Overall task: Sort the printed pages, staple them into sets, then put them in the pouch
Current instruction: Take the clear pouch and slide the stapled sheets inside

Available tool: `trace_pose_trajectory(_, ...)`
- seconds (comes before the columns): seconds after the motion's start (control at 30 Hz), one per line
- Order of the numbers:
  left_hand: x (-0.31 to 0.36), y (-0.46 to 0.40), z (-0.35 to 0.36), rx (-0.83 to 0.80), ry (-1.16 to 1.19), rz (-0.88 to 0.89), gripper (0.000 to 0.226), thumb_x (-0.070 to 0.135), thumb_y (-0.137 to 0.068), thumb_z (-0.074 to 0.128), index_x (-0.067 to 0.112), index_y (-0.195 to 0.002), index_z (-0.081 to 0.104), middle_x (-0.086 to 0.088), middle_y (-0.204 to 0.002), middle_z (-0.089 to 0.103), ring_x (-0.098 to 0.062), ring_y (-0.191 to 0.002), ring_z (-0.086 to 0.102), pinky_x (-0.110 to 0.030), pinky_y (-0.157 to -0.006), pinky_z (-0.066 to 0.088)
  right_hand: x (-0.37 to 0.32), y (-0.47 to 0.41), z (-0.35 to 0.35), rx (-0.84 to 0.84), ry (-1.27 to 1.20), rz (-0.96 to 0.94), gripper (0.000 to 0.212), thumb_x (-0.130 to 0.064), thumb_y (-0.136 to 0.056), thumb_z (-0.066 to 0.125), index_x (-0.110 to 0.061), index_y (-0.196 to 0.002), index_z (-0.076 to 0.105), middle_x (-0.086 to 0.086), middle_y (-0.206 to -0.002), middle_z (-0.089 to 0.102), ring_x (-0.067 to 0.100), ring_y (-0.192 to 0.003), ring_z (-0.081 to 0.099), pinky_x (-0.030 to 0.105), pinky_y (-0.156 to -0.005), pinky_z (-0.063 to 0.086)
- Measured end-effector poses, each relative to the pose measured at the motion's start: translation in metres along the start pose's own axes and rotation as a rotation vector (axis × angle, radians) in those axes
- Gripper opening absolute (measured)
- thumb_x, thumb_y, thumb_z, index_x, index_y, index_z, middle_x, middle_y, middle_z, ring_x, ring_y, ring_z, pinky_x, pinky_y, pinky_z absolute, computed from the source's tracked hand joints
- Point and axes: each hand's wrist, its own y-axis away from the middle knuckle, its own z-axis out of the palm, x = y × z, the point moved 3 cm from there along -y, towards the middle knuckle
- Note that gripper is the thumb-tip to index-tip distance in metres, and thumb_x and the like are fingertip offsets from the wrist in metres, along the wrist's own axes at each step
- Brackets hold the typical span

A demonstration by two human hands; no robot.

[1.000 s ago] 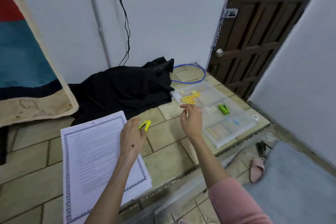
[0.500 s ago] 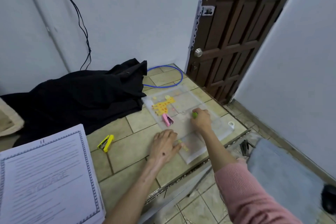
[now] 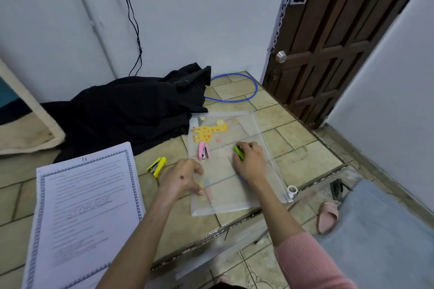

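Head view looks down on the clear pouch [image 3: 237, 169], which lies flat on the tiled floor [image 3: 303, 159], its giraffe print at the far end and its zip edge along the right side. The right hand [image 3: 250, 159] rests on top of the pouch with fingers curled round a green stapler [image 3: 239, 152], gripping it; whether that stapler sits on the plastic or inside it cannot be told. The left hand [image 3: 184, 177] is spread with relaxed fingers, holding nothing, its fingertips pressing the pouch's near left edge, probably to keep the slippery plastic from sliding while the other hand works. A pink stapler [image 3: 203, 150] lies at the pouch's left margin just below the giraffe, and a yellow stapler [image 3: 156, 166] lies on the tiles between the pouch and the stack of printed pages [image 3: 87, 216]. That stack sits well to the left, bordered top sheet facing up, seemingly not yet sorted or stapled, so the task looks to be at an early stage, with a stapler being chosen or fetched.

Beyond the pouch, a black garment [image 3: 126, 110] is heaped on the floor against the white wall, with a blue cable loop [image 3: 234, 88] behind it and a dark wooden door [image 3: 347, 37] at right. The tiled area ends in a raised edge near the person; below it are a pink slipper [image 3: 327, 217] and a grey mat [image 3: 375, 237].
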Motion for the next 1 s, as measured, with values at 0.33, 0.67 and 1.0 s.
trace_pose_trajectory(0.33, -0.003, 0.000, -0.004, -0.041, -0.039, -0.050, 0.072, 0.019, -0.054, 0.088, 0.024, -0.120, 0.060, 0.004, -0.129, 0.057, -0.017, -0.117, 0.055, -0.034, -0.095, 0.047, 0.057, -0.003, -0.044, 0.376, -0.231, 0.453, 0.044, -0.007, -0.090, 0.050, -0.011, -0.134, 0.047, 0.016, -0.119, 0.061, 0.032, -0.117, 0.041, 0.038, -0.097, 0.033)
trace_pose_trajectory(0.67, 0.015, 0.000, -0.008, -0.072, -0.118, -0.049, 0.078, 0.012, -0.064, 0.084, 0.014, -0.133, 0.049, -0.002, -0.138, 0.045, -0.017, -0.126, 0.046, -0.023, -0.096, 0.039, -0.024, -0.013, -0.034, 0.191, 0.158, 0.136, 0.065, 0.006, -0.077, 0.046, -0.023, -0.135, 0.043, 0.005, -0.147, 0.033, 0.030, -0.133, 0.028, 0.043, -0.103, 0.026)
trace_pose_trajectory(1.0, 0.024, 0.003, -0.003, -0.120, -0.272, -0.038, 0.072, 0.013, -0.071, 0.079, 0.008, -0.133, 0.043, -0.008, -0.135, 0.039, -0.026, -0.122, 0.048, -0.032, -0.096, 0.039, -0.060, -0.003, 0.007, -0.377, 0.050, -0.303, 0.035, -0.028, -0.084, 0.061, -0.027, -0.119, 0.058, -0.003, -0.136, 0.046, 0.024, -0.129, 0.034, 0.038, -0.101, 0.027)
